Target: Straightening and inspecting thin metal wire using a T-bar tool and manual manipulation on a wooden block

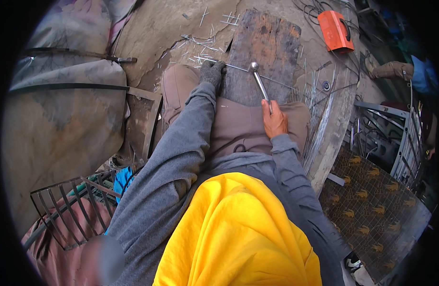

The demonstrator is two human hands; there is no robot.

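Observation:
My left hand, in a dark grey glove, is closed around a thin straight metal rod. The rod lies slantwise across a worn, dark-stained wooden board in front of my knees. In my bare right hand is a steel hammer, gripped by its shiny handle. Its rounded head is over the rod near the middle of the board; whether they touch I cannot tell.
Short cut rod pieces are scattered beyond my left hand. Long thin rods lie bundled right of the board. An orange machine with a black handle stands far right, cables beside it. A patterned panel lies lower right; another person's leg shows beyond.

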